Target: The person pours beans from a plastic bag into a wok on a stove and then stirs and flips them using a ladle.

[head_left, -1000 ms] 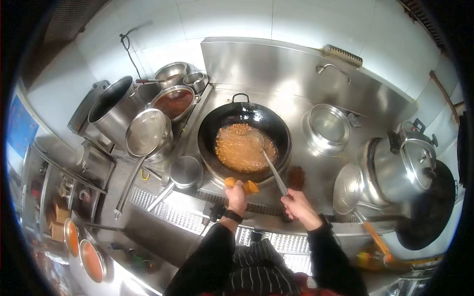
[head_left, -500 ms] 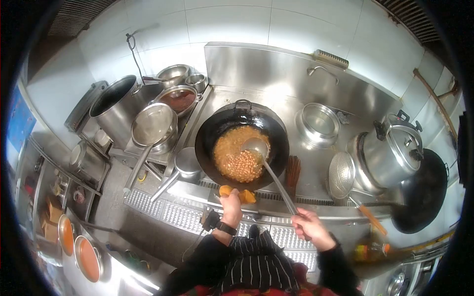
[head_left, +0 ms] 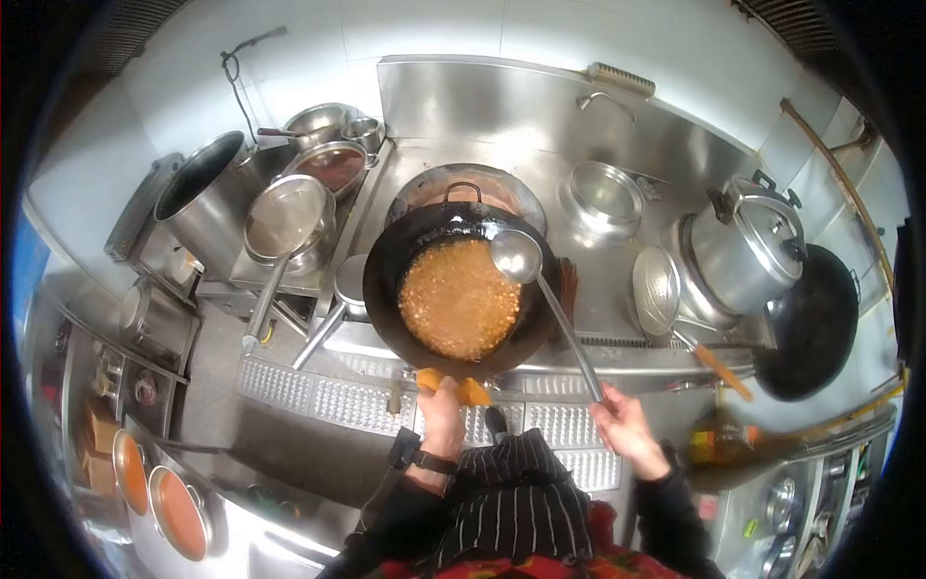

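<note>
A black wok [head_left: 386,289] holds brown liquid with peanuts or beans [head_left: 461,299] in it. My left hand [head_left: 443,417] is closed around an orange cloth [head_left: 471,392] at the wok's near rim. In my right hand [head_left: 625,425] is the long handle of a metal ladle [head_left: 518,257], its bowl over the right side of the wok, at the edge of the liquid. Behind the wok, the round burner opening [head_left: 415,188] shows. A bamboo brush [head_left: 568,288] stands just right of the wok, partly hidden by it.
To the right are a metal basin [head_left: 603,198], a perforated skimmer [head_left: 656,289], a pressure cooker [head_left: 752,246] and another black wok [head_left: 820,323]. On the left stand a tall stockpot [head_left: 207,207], a strainer [head_left: 286,214] and a saucepan [head_left: 349,280]. A faucet [head_left: 606,102] projects from the back panel.
The wok has come toward me, uncovering the burner behind it. The ladle bowl has moved from among the peanuts or beans to the wok's right side. The view has shifted slightly.
</note>
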Motion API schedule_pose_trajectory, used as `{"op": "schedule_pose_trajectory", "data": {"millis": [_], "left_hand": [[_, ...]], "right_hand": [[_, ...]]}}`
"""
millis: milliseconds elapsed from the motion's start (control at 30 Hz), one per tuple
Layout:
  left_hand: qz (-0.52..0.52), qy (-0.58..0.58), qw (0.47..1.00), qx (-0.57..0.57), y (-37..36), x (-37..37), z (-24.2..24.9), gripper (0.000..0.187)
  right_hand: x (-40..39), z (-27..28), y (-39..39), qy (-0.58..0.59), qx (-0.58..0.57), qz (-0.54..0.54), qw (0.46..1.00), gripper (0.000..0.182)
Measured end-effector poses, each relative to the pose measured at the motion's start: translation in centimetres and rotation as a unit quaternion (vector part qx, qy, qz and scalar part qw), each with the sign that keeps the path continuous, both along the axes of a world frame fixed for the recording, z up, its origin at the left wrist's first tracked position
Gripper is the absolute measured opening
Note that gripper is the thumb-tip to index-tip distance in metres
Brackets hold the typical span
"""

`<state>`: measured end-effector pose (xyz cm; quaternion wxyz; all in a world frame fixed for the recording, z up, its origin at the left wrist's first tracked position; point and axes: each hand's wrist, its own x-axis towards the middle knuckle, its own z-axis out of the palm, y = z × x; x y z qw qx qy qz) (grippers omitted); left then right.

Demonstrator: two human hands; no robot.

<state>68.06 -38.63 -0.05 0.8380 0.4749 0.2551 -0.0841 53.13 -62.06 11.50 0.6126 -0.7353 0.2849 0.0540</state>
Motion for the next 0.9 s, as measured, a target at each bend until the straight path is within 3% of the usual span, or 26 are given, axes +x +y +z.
{"op": "schedule_pose_trajectory", "data": {"millis": [167,233,300,433,600,633,667,700,767,800,867,900], "left_hand": [[-0.005,-0.024,0.999,-0.022,1.2,-1.5,1.3,0.018],[-0.004,-0.012,1.0,-0.003,1.6,-1.8,0.0,0.02],[-0.003,-0.018,1.0,0.012,1.4,-1.7,-1.2,0.021],[-0.017,-0.016,0.999,0.047,2.0,-1.6,-3.4,0.022],[-0.027,-0.048,0.998,-0.034,2.3,-2.5,-1.5,0.026],[-0.046,-0.054,0.995,-0.075,2.4,-2.9,-0.5,0.029],[-0.074,-0.077,0.99,-0.091,2.6,-3.6,-0.5,0.045],[-0.071,-0.078,0.991,-0.087,3.5,-4.4,-1.3,0.045],[-0.072,0.053,0.988,-0.123,6.1,-6.5,-3.8,0.058],[-0.053,0.057,0.99,-0.122,6.4,-7.8,-3.9,0.06],[-0.012,0.07,0.993,-0.096,8.2,-10.7,-7.1,0.052],[-0.033,0.051,0.988,-0.142,9.4,-12.2,-9.0,0.047]], "right_hand": [[-0.3,0.4,0.2,0.02,-0.051,0.014,0.998,0.049],[-0.3,0.0,-0.2,0.022,-0.081,0.035,0.996,0.05],[0.4,-1.0,-1.1,0.003,-0.181,0.064,0.981,0.051],[1.7,-3.5,-3.3,-0.038,-0.23,0.079,0.969,0.052],[4.0,-3.8,-5.1,-0.052,-0.299,0.112,0.946,0.053],[4.5,-4.0,-5.4,-0.057,-0.295,0.116,0.947,0.053],[4.9,-4.2,-5.7,-0.067,-0.258,0.12,0.956,0.053],[5.3,-4.5,-6.0,-0.077,-0.22,0.122,0.965,0.053],[5.9,-5.0,-6.3,-0.087,-0.214,0.135,0.963,0.052],[6.3,-5.2,-6.3,-0.1,-0.203,0.146,0.963,0.05],[6.9,-6.2,-6.2,-0.093,-0.207,0.18,0.957,0.047],[7.0,-5.7,-6.0,-0.094,-0.206,0.183,0.957,0.047]]}}
